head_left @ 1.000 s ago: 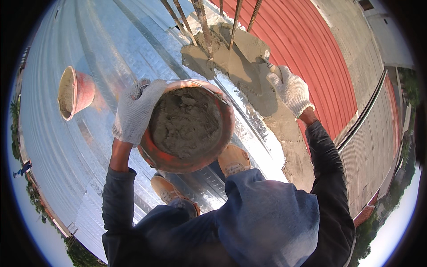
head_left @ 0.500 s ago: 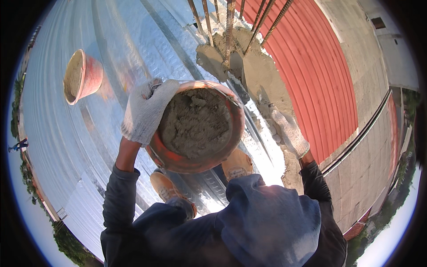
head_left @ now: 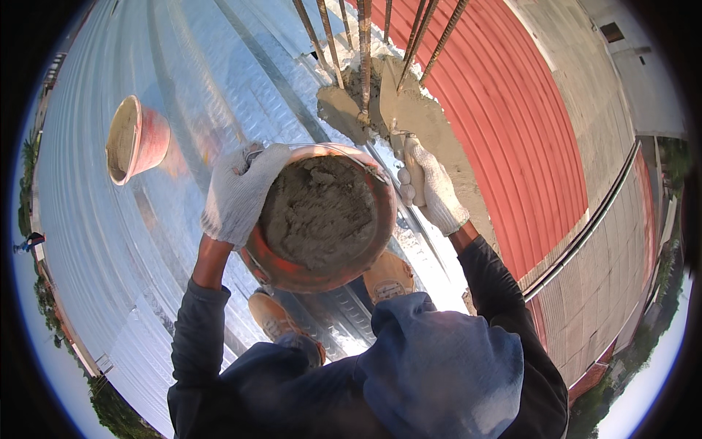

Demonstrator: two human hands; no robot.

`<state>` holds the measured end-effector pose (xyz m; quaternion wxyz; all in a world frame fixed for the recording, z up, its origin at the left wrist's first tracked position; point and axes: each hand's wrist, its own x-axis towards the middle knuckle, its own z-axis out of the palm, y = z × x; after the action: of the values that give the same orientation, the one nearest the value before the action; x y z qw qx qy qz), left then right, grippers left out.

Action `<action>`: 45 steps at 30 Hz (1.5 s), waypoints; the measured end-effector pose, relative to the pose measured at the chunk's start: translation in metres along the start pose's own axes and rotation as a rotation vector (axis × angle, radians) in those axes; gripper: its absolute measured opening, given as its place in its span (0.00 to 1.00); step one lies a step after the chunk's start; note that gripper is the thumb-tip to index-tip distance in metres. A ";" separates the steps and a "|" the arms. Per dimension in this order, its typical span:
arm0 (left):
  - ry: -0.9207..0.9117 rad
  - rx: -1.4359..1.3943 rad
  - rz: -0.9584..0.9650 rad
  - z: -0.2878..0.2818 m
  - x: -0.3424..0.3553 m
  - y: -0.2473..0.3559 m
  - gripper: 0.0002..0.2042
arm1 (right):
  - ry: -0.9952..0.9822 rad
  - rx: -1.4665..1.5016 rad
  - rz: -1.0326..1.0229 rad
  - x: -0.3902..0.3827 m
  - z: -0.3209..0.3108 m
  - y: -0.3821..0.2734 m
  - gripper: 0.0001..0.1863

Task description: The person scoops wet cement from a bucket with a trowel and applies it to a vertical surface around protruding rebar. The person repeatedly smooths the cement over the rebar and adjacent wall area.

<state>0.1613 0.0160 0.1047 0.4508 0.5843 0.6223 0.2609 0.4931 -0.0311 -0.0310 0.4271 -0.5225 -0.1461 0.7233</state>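
Note:
My left hand (head_left: pixel 241 192), in a white knit glove, is closed on the wire handle at the left rim of an orange bucket (head_left: pixel 328 276) full of grey mortar (head_left: pixel 318 212). My right hand (head_left: pixel 428 183), gloved the same way, grips the wooden handle of a trowel (head_left: pixel 391 113) just right of the bucket. The trowel's blade lies at a patch of wet mortar (head_left: pixel 442 139) around several upright rusty rebars (head_left: pixel 363 58). Part of the blade's outline is hard to tell from the mortar.
A tilted red bucket (head_left: pixel 148 143) with mortar inside is on the silver metal roofing (head_left: pixel 110 241) at left. Red corrugated roofing (head_left: pixel 519 175) and grey roofing lie at right. My booted feet stand below the held bucket. A distant person (head_left: pixel 29 243) is at the far left edge.
My right hand first moved down and toward me, then swung left and up beside the bucket with the trowel. The held bucket sits slightly right and lower than a second ago.

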 end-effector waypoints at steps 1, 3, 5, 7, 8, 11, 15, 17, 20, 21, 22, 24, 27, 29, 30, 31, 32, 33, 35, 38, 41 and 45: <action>-0.008 0.005 0.005 0.000 0.000 0.000 0.18 | -0.032 0.104 -0.033 0.015 0.008 -0.002 0.30; -0.016 0.010 -0.016 0.000 0.001 0.002 0.18 | -0.018 0.112 -0.105 0.046 0.021 -0.009 0.30; -0.017 0.007 -0.070 -0.001 0.000 0.005 0.18 | 0.068 0.018 -0.152 0.072 0.035 -0.017 0.30; -0.001 -0.014 -0.075 0.002 -0.002 0.008 0.17 | 0.228 -0.184 -0.181 0.092 0.045 -0.027 0.29; 0.012 -0.020 -0.080 0.002 -0.003 0.009 0.16 | 0.265 -0.227 -0.208 0.103 0.044 -0.023 0.30; -0.031 0.035 -0.111 -0.004 -0.005 0.003 0.18 | 0.267 -0.349 -0.203 0.124 0.035 -0.015 0.30; -0.035 0.002 -0.100 0.005 -0.004 0.007 0.18 | 0.304 -0.781 -0.280 0.159 0.011 -0.005 0.33; -0.041 0.024 -0.116 0.000 -0.007 0.004 0.19 | 0.235 -0.868 -0.293 0.157 0.021 -0.007 0.32; 0.004 -0.036 -0.073 0.002 -0.009 0.003 0.13 | 0.096 -0.911 -0.303 0.152 0.019 -0.027 0.30; -0.014 -0.060 -0.057 0.014 -0.002 0.006 0.13 | 0.085 -0.991 -0.413 0.174 -0.018 -0.025 0.29; -0.016 -0.067 -0.056 0.019 0.001 0.008 0.13 | 0.014 -1.017 -0.497 0.182 -0.037 -0.023 0.28; 0.034 -0.020 -0.076 0.008 -0.005 0.010 0.14 | -0.026 -0.913 -0.274 0.168 -0.003 -0.030 0.27; 0.058 -0.017 -0.077 0.006 -0.007 0.012 0.15 | -0.074 -0.588 0.001 0.128 0.023 -0.060 0.25; 0.050 -0.054 -0.085 0.009 -0.006 0.013 0.15 | -0.101 -0.658 -0.023 0.124 0.007 -0.067 0.26; 0.041 -0.066 -0.090 0.012 -0.005 0.016 0.15 | -0.116 -0.693 -0.035 0.123 -0.002 -0.071 0.26; 0.033 -0.078 -0.095 0.015 -0.005 0.020 0.15 | -0.153 -0.715 -0.009 0.122 -0.010 -0.074 0.27; 0.028 -0.088 -0.105 0.016 -0.006 0.023 0.14 | -0.196 -0.736 0.020 0.120 -0.014 -0.077 0.28; -0.013 -0.070 -0.097 0.014 -0.005 0.020 0.14 | -0.239 -0.757 0.049 0.120 -0.015 -0.078 0.28; -0.090 -0.032 -0.084 0.006 -0.002 0.012 0.15 | -0.247 -0.662 0.099 0.119 -0.016 -0.075 0.29; -0.104 0.051 -0.015 0.010 -0.003 0.015 0.14 | -0.366 -0.300 0.205 0.114 -0.030 -0.075 0.27; -0.059 -0.009 0.032 0.018 -0.003 0.007 0.17 | -0.539 0.067 0.265 0.100 -0.041 -0.071 0.26; -0.094 0.028 -0.013 0.014 -0.002 0.018 0.17 | -0.405 -0.046 0.219 0.078 -0.041 -0.070 0.27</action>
<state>0.1822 0.0145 0.1144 0.4728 0.5982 0.6079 0.2215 0.5543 0.0610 -0.0511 0.2960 -0.3887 -0.1876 0.8521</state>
